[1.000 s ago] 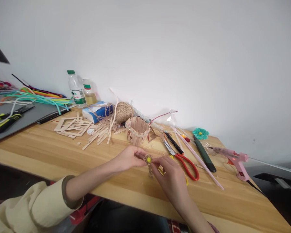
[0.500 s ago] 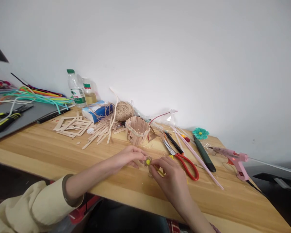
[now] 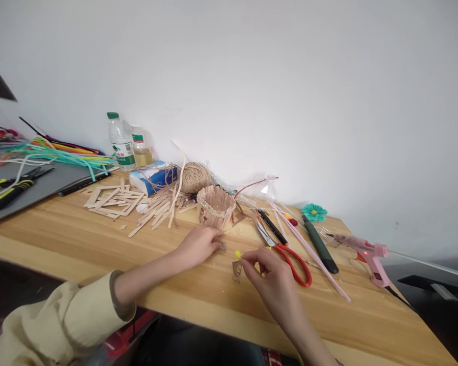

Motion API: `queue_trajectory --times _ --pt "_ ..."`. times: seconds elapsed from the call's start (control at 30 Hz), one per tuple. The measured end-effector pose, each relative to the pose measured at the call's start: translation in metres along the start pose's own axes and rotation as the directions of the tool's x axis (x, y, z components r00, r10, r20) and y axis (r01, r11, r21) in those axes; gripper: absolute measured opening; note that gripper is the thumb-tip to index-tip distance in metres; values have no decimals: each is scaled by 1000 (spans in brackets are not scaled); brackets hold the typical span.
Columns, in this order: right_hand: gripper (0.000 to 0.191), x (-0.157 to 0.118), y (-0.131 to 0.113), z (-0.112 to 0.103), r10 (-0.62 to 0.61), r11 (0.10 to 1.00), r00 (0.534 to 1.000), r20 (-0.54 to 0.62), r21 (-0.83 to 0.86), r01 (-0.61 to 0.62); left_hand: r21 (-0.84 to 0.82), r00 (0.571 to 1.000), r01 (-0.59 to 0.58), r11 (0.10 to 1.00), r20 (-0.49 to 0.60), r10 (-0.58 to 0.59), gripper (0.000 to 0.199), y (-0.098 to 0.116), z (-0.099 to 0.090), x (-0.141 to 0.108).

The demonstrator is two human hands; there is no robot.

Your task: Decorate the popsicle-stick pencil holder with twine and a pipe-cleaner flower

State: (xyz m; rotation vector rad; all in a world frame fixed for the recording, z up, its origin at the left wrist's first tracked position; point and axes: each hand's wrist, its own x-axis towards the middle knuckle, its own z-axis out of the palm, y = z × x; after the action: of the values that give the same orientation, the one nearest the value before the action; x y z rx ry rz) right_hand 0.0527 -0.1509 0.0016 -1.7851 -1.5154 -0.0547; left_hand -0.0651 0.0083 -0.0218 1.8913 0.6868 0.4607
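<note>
My right hand [image 3: 273, 279] is closed in a pinch on a yellow pipe cleaner [image 3: 238, 254], whose small rounded tip sticks up past the fingertips. Just under those fingers a small brown patterned piece [image 3: 236, 271] sits over the tabletop. My left hand [image 3: 198, 249] is closed, palm down, with a small brown flower [image 3: 222, 247] partly hidden at its fingertips. Right behind the left hand stands a little basket [image 3: 216, 206] of wooden sticks with a beaded band. Red-handled scissors [image 3: 295, 267] lie beside the right hand.
At the right edge rests a pink glue gun [image 3: 366, 251], near a green cutter [image 3: 320, 244] and a teal flower [image 3: 314, 212]. Loose wooden sticks [image 3: 156, 208], a twine ball [image 3: 195, 177], a tissue pack [image 3: 152, 178] and bottles [image 3: 121, 142] occupy the back left.
The yellow tip, earlier in the centre of the brown flower, is now apart from it in my right fingers. My left hand has moved slightly away to the left and back.
</note>
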Motion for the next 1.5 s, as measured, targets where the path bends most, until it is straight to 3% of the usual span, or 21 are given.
queue_trajectory --times 0.13,0.3,0.4,0.67,0.8,0.9,1.03,1.13,1.27,1.4,1.5 --pt "14 -3 -1 0 -63 998 997 -39 3 63 -20 998 -60 998 -2 60 27 13 2 -9" --pt "12 -8 -6 -3 -204 979 975 -86 -16 203 -146 969 -3 989 245 39 32 35 5 -22" --pt "11 -9 -10 -7 -293 956 952 -90 -57 288 -180 948 6 984 315 52 27 43 4 -27" --pt "11 -16 -14 -12 -380 898 924 -45 -256 357 -164 928 -105 981 338 156 23 47 -1 -37" --pt "20 -15 -17 -20 -472 841 881 30 -285 460 -77 857 -204 976 467 216 18 51 -9 -40" --pt "18 -11 -18 -27 -482 850 876 21 -233 473 -132 831 -66 989 541 127 9 52 -11 -41" --pt "12 -9 -19 -32 -451 871 891 -48 -244 427 -261 865 133 956 501 16 20 50 -8 -43" --pt "11 -10 -19 -30 -463 864 884 -62 -255 434 -347 911 133 928 412 23 20 50 -3 -46" --pt "10 -12 -19 -27 -459 869 885 -77 -246 429 -410 907 122 904 416 67 19 51 2 -48" --pt "10 -16 -17 -24 -455 862 890 15 -245 444 -413 937 138 900 349 17 20 48 7 -49" --pt "16 -26 -5 -27 -510 799 860 39 -348 490 -385 932 195 902 360 -48 15 42 10 -49"
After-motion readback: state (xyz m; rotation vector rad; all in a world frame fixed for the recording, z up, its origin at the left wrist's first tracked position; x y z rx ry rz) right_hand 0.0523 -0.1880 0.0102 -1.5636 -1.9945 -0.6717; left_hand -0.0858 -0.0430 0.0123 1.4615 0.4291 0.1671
